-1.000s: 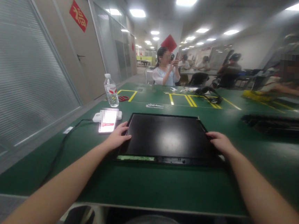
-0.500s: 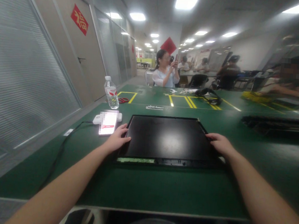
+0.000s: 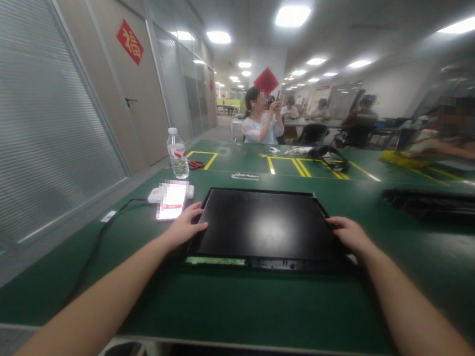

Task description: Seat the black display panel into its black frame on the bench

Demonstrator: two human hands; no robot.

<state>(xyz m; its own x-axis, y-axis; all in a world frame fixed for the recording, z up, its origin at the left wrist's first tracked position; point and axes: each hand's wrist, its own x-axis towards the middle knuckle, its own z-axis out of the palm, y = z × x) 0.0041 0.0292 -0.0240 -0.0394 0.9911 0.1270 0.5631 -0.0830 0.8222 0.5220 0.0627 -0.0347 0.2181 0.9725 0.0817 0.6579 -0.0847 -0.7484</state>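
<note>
A flat black display panel (image 3: 233, 222) lies screen up on the green table in front of me, light glaring off its middle. Along its near edge runs a strip (image 3: 216, 261), part greenish and part black. My left hand (image 3: 184, 227) grips the panel's left edge, thumb on the top side and fingers by the rim. On the opposite side, my right hand (image 3: 352, 237) holds the right edge with its fingers closed at the border. The undersides of both grips are hidden.
Left of the panel are a lit phone (image 3: 173, 201), a water bottle (image 3: 178, 153) and a black cable (image 3: 96, 243). Red-handled scissors (image 3: 196, 165) and small white parts (image 3: 245, 176) lie beyond. Long dark strips (image 3: 438, 204) lie right. A person (image 3: 262, 126) sits opposite, hands raised.
My view has tilted up slightly, so everything sits a little lower in the picture. Both hands stay on the panel's edges, and the panel shows no clear movement on the table.
</note>
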